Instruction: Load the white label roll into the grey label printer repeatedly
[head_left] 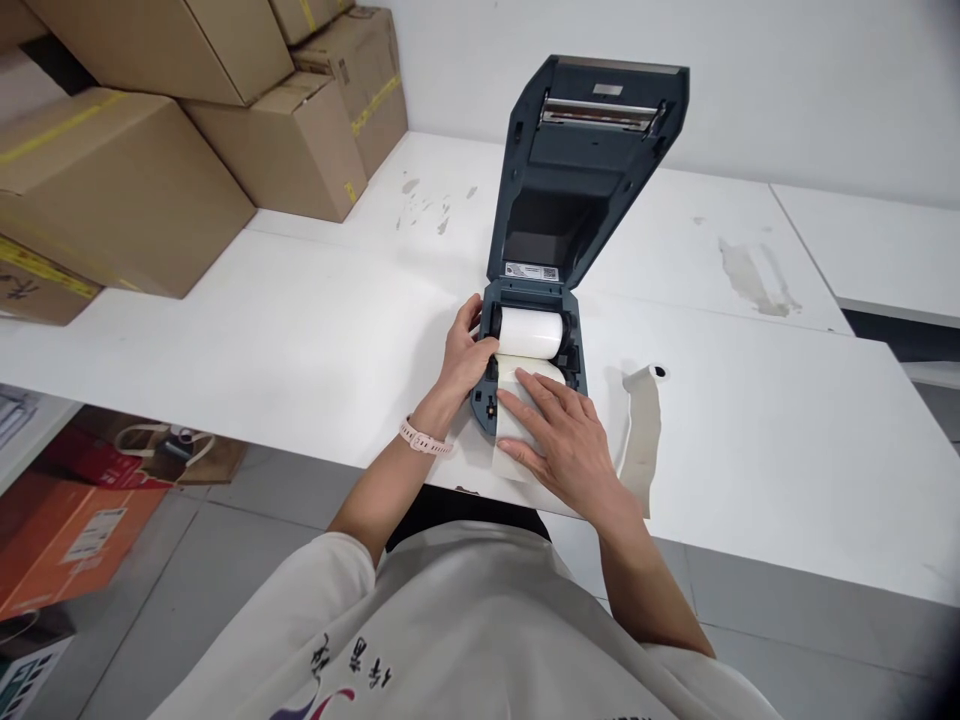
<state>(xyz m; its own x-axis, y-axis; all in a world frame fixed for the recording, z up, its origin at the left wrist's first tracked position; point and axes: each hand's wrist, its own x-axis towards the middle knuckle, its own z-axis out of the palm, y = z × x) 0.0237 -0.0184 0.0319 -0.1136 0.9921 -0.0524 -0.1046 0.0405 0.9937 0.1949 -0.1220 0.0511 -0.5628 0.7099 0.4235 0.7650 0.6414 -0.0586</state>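
In front of me a dark blue-grey label printer (581, 190) stands with its lid raised. A white label roll (529, 332) sits in its bay, and a pale label strip (511, 462) runs out over the front toward me. My left hand (466, 352) grips the printer's left side, thumb over the rim by the roll and fingers at the outer wall. With fingers spread, my right hand (559, 430) lies flat on the strip at the printer's front. To the right, a small curled roll with a torn paper tail (643, 440) lies on the table.
Cardboard boxes (277, 150) are stacked at the back left of the white table (337, 330). Bare worn patches (757, 275) mark its surface. Below on the left, an orange box (82, 540) and a paper bag (217, 460) rest near the floor. A wall stands behind.
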